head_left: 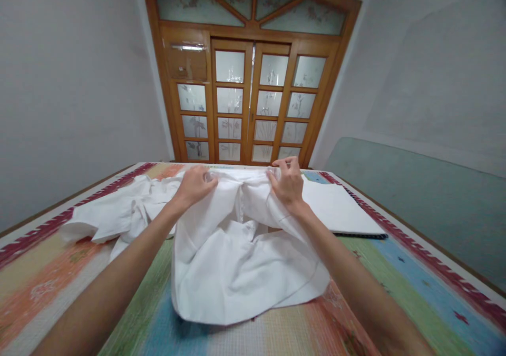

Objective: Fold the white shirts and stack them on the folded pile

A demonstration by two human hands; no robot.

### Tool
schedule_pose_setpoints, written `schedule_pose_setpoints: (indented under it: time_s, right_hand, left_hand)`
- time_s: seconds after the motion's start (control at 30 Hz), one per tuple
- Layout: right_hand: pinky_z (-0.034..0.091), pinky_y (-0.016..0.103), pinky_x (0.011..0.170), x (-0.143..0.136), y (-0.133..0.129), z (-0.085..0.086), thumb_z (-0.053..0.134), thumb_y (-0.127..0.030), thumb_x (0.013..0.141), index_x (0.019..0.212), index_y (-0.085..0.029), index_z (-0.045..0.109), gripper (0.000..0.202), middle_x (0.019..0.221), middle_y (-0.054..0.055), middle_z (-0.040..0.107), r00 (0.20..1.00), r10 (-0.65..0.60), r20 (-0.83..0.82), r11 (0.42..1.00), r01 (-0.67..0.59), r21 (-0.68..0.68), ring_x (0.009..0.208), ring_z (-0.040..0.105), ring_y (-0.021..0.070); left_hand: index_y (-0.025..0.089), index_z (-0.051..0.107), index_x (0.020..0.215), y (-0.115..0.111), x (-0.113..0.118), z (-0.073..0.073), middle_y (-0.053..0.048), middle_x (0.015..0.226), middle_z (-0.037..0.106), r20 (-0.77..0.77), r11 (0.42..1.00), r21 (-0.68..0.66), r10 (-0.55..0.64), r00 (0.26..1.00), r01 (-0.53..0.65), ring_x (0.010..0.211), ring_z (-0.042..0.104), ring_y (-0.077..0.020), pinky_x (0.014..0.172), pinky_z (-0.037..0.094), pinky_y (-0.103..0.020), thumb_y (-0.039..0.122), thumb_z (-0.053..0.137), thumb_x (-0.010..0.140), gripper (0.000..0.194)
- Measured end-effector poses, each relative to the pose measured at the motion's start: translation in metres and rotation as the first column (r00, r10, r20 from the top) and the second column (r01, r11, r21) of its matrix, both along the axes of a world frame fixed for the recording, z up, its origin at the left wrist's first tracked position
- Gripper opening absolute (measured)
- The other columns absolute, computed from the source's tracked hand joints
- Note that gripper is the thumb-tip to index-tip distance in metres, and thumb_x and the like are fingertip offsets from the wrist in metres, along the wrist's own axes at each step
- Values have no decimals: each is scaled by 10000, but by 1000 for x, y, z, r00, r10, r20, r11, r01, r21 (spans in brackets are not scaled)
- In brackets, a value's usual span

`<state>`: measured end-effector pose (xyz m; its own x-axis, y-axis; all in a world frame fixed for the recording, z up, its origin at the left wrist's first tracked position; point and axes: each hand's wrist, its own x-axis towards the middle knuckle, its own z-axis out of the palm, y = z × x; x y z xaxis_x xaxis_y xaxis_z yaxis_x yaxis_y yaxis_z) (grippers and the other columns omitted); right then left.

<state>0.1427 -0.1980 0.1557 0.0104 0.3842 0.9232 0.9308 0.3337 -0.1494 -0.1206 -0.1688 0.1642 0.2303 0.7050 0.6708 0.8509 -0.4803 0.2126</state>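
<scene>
A white shirt (237,272) is held up by its far edge in front of me, and its lower part spreads loosely over the striped mat. My left hand (195,184) pinches that raised edge on the left. On the right, my right hand (288,183) grips the same edge between thumb and fingers. Between the hands the cloth is drawn fairly straight, with a seam and a fold hanging down at the middle. Some of the fabric behind the raised edge is hidden.
Crumpled white clothing (118,211) lies to the left of the shirt. At right, a flat white folded cloth (340,208) rests on something thin and dark-edged. The colourful striped mat (395,277) covers the surface. Beyond stand wooden glazed doors (253,98); a pale green panel (415,187) leans right.
</scene>
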Motion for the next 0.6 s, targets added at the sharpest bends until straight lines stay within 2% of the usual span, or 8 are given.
schedule_pose_setpoints:
  time_s: [0.07,0.13,0.2,0.27,0.33,0.4,0.47,0.6]
  right_hand:
    - [444,317,713,-12,2,-24,539,-108,808,992,-166,598,202,1037,122,534,996,13,89,994,-4,-108,916,535,241]
    - [453,307,690,-27,-1,-45,497,-68,788,1046,-183,596,299,1079,116,544,982,119,147,965,-80,-249,881,557,229]
    - [459,291,650,-39,-4,-59,478,-55,766,1069,-205,589,355,1105,95,561,962,237,140,910,-169,-379,814,575,206]
    - [477,289,680,-48,-4,-66,461,-37,730,1099,-212,571,423,1132,82,579,943,327,58,863,-273,-424,852,587,206]
    - [490,303,761,-52,0,-67,450,-29,698,1153,-196,542,492,1163,86,589,923,378,-71,842,-374,-389,953,581,216]
    - [491,321,818,-54,5,-65,444,-33,693,1204,-173,515,534,1196,98,590,896,406,-179,827,-443,-346,1006,571,218]
    - [480,342,868,-55,9,-64,435,-39,712,1234,-170,501,542,1234,102,580,866,453,-213,792,-500,-351,1041,566,218]
    - [415,386,986,-55,15,-71,415,-83,813,1234,-187,504,443,1229,96,581,788,589,-179,695,-607,-386,1142,523,214]
  left_hand:
    - [178,577,693,9,2,-31,-76,706,630,-149,990,-139,8,989,-28,724,589,-241,672,464,-334,189,584,688,14]
    - [179,597,773,10,5,-57,-91,768,659,-219,990,-144,-25,975,-7,794,607,-269,705,475,-362,92,537,647,164]
    - [179,608,840,8,8,-70,-93,845,677,-188,982,-137,-154,970,129,868,616,-268,768,490,-375,26,482,593,317]
    - [181,615,927,6,12,-71,-83,954,684,-75,944,-137,-311,947,299,955,614,-245,862,487,-372,19,447,582,416]
    - [181,607,1019,4,17,-63,-71,1058,676,71,899,-156,-403,912,409,1021,607,-222,940,463,-366,48,437,630,445]
    - [169,587,1096,5,23,-54,-75,1128,662,200,871,-198,-412,889,449,1051,609,-213,967,452,-365,92,440,697,432]
    - [152,567,1146,7,30,-52,-91,1166,651,274,855,-238,-396,876,461,1069,609,-218,974,448,-368,143,454,752,410]
    - [143,587,1122,10,47,-70,-115,1148,659,303,853,-245,-384,872,461,1058,611,-239,962,446,-379,212,481,801,345]
